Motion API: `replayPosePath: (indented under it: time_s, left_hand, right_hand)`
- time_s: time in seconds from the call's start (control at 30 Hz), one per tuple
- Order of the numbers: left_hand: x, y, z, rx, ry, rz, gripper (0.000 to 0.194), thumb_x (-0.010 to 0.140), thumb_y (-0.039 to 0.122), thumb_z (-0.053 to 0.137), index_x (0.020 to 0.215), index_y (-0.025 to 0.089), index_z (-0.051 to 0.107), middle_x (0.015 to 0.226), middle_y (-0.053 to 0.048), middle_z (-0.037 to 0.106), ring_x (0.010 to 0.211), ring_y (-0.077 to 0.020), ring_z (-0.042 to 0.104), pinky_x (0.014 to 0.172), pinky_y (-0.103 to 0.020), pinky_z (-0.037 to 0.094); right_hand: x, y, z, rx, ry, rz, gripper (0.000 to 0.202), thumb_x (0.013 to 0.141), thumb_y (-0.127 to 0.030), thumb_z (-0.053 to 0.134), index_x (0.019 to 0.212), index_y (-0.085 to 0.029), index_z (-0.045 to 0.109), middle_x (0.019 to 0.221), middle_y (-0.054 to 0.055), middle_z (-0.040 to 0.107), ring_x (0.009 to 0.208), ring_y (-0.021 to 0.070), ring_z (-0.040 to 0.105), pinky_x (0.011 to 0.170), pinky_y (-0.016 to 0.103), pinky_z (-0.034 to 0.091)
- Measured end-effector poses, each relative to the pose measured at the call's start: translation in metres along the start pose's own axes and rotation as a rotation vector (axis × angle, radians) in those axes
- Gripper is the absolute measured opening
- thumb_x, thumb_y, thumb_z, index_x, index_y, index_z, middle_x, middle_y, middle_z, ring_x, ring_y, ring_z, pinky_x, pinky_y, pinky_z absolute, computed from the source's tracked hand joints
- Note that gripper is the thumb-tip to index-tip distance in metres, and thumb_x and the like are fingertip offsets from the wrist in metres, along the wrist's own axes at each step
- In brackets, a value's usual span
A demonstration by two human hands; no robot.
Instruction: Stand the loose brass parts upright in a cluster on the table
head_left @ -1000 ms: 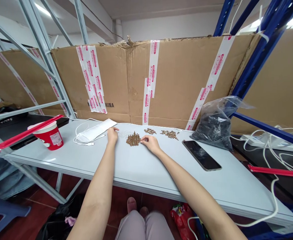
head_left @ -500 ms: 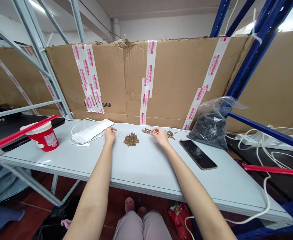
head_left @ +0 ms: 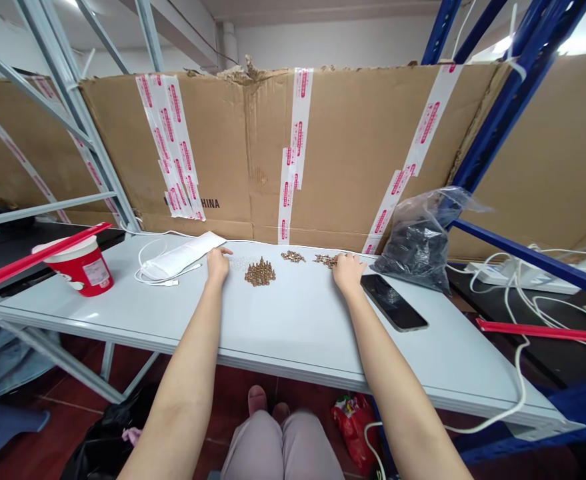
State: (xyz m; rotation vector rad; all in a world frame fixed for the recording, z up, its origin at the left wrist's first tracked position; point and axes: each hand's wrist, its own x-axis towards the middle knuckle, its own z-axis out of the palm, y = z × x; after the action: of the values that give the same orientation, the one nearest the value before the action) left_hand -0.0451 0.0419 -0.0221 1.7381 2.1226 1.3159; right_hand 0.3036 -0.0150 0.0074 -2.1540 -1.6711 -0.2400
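Observation:
My left hand (head_left: 218, 265) rests on the table beside the white flat pouch, fingers curled inward at the edge of a scatter of small clear pieces (head_left: 243, 264). Whatever its fingertips pinch is too small to make out. My right hand (head_left: 349, 272) lies palm down, its fingers bent slightly apart, against the right side of a pile of small brass-coloured parts (head_left: 325, 260). Its fingertips are partly hidden. Between my hands stand many brown-gold pointed pieces in a cluster (head_left: 260, 273). Behind them to the right sits another small brass-coloured pile (head_left: 293, 257).
A phone (head_left: 394, 302) lies right of my right hand, before a clear bag of black items (head_left: 417, 248). The white pouch (head_left: 185, 257) and a cable are at left, with a red cup (head_left: 85, 268) further out. Cardboard (head_left: 343, 160) walls the table's back.
My right hand has moved right from between the two brass-coloured piles to the far side of the right one, and its pinch has loosened. My left hand stays nearly in place.

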Motion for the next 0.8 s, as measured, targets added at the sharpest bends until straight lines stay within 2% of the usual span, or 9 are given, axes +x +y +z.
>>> replayPosePath:
  time_s: [0.1, 0.17, 0.37, 0.53, 0.7, 0.8]
  left_hand:
    - [0.0, 0.0, 0.001, -0.009, -0.003, 0.005, 0.042, 0.056, 0.002, 0.035, 0.079, 0.016, 0.067, 0.086, -0.006, 0.062, 0.088, -0.0191, 0.054, 0.085, -0.03, 0.04]
    - [0.0, 0.0, 0.001, -0.01, -0.008, 0.008, 0.041, 0.056, 0.002, 0.035, 0.078, 0.016, 0.066, 0.087, -0.007, 0.061, 0.088, -0.0193, 0.054, 0.085, -0.03, 0.04]
    - [0.001, 0.0, 0.001, -0.003, -0.017, 0.02, 0.041, 0.056, 0.001, 0.036, 0.08, 0.017, 0.066, 0.089, -0.007, 0.06, 0.09, -0.0205, 0.053, 0.084, -0.032, 0.04]
    - [-0.005, 0.007, -0.003, 0.023, 0.011, 0.073, 0.044, 0.057, -0.001, 0.035, 0.084, 0.018, 0.065, 0.092, -0.007, 0.059, 0.094, -0.0218, 0.051, 0.086, -0.033, 0.039]
    - [-0.017, 0.037, -0.009, 0.078, 0.036, 0.297, 0.047, 0.056, -0.003, 0.033, 0.085, 0.02, 0.063, 0.093, -0.006, 0.057, 0.097, -0.0223, 0.047, 0.086, -0.034, 0.038]
    - [-0.033, 0.063, -0.012, 0.101, 0.015, 0.541, 0.047, 0.06, -0.004, 0.033, 0.089, 0.021, 0.061, 0.095, -0.006, 0.056, 0.097, -0.0219, 0.045, 0.086, -0.036, 0.035]
  right_hand:
    - [0.001, 0.007, -0.001, -0.008, -0.126, 0.073, 0.026, 0.081, -0.015, 0.044, 0.101, -0.013, 0.061, 0.107, 0.019, 0.057, 0.103, 0.0285, 0.05, 0.082, 0.041, 0.034]
    - [0.003, 0.009, 0.0, 0.009, -0.167, 0.055, 0.025, 0.08, -0.014, 0.046, 0.1, -0.014, 0.061, 0.104, 0.018, 0.06, 0.1, 0.0278, 0.053, 0.081, 0.039, 0.036]
    - [0.004, 0.004, 0.001, 0.022, -0.186, -0.01, 0.02, 0.079, -0.015, 0.05, 0.094, -0.015, 0.063, 0.098, 0.018, 0.063, 0.094, 0.0251, 0.058, 0.079, 0.036, 0.039]
    - [0.002, -0.001, 0.0, 0.04, -0.207, -0.027, 0.016, 0.077, -0.016, 0.053, 0.087, -0.014, 0.065, 0.097, 0.019, 0.063, 0.095, 0.0274, 0.058, 0.077, 0.037, 0.041]
    - [-0.003, -0.006, -0.001, 0.123, -0.18, -0.039, 0.014, 0.074, -0.01, 0.052, 0.08, -0.013, 0.065, 0.09, 0.019, 0.064, 0.091, 0.0261, 0.059, 0.077, 0.036, 0.042]
    - [0.001, -0.009, 0.0, 0.368, -0.024, -0.035, 0.015, 0.074, -0.01, 0.05, 0.079, -0.013, 0.065, 0.087, 0.015, 0.065, 0.087, 0.0222, 0.06, 0.079, 0.034, 0.042]
